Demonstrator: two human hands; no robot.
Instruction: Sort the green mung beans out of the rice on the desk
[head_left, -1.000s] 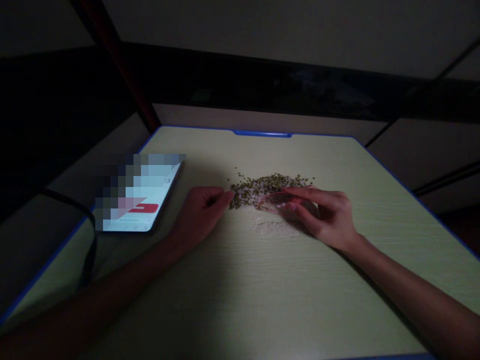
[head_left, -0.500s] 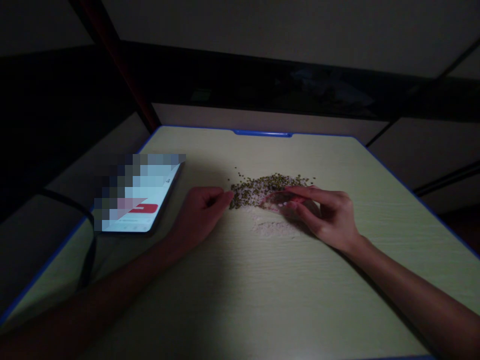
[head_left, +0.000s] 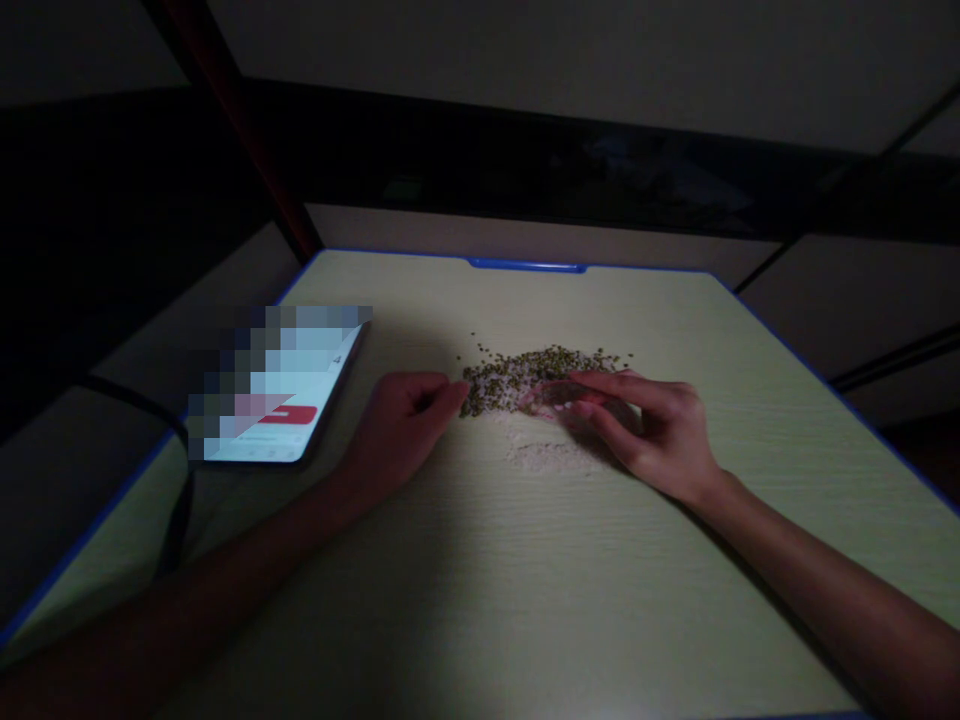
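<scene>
Pale table, blue-edged; dark room; lit tablet left; cable beside.

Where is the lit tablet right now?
In the head view, the lit tablet lies on the left side of the table, beyond the left forearm, with a dark cable at its near left corner.

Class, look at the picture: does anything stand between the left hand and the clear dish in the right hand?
Yes: the left part of the green seeds lies between the left hand and the clear dish in the right hand.
</scene>
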